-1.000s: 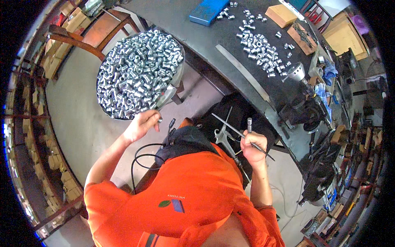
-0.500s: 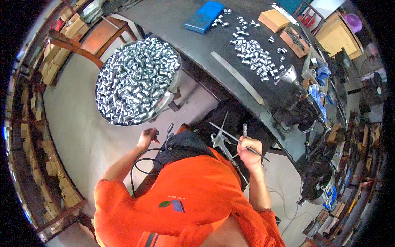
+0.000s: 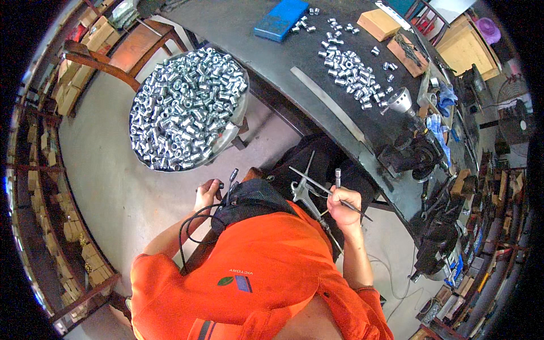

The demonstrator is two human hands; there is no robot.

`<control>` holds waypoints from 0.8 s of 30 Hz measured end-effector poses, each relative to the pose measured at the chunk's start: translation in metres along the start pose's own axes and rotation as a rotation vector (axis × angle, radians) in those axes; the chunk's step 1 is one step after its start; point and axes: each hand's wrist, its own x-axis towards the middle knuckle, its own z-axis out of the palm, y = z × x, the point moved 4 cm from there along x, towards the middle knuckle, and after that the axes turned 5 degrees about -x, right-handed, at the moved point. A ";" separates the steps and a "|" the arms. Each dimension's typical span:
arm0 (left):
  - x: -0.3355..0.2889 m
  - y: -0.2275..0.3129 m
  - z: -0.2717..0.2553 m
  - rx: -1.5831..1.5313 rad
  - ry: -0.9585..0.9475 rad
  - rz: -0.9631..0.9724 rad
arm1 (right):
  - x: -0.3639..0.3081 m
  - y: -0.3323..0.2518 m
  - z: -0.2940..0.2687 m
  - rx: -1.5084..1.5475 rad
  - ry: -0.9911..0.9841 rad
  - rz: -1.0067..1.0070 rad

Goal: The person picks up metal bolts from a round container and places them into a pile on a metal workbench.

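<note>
My right hand (image 3: 344, 207) is closed round a long thin dark pointed rod (image 3: 317, 186), which slants across the lap. A small silver metal cylinder (image 3: 338, 173) stands up out of the same fist. Just left of that hand a grey metal air gun (image 3: 300, 191) with a coiled spring lies over my lap. My left hand (image 3: 207, 194) is curled at the left of the lap, a small dark piece at its fingertips that I cannot make out. Beside it a black cable with a metal-tipped end (image 3: 233, 177) loops down along my forearm.
A large round container (image 3: 245, 107) heaped with silver metal fittings stands left of the dark workbench (image 3: 255, 54). On the bench lie more loose fittings (image 3: 348, 71), a flat metal bar (image 3: 328, 105), a blue box (image 3: 280, 21) and a perforated metal cone (image 3: 400, 101).
My left hand has turned and its fingers have drawn in next to the cable end. The right hand keeps its hold on the rod, nearly unmoved.
</note>
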 end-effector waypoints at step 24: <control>-0.007 0.000 0.010 -0.006 0.063 0.013 | -0.001 0.007 0.003 0.001 -0.017 0.026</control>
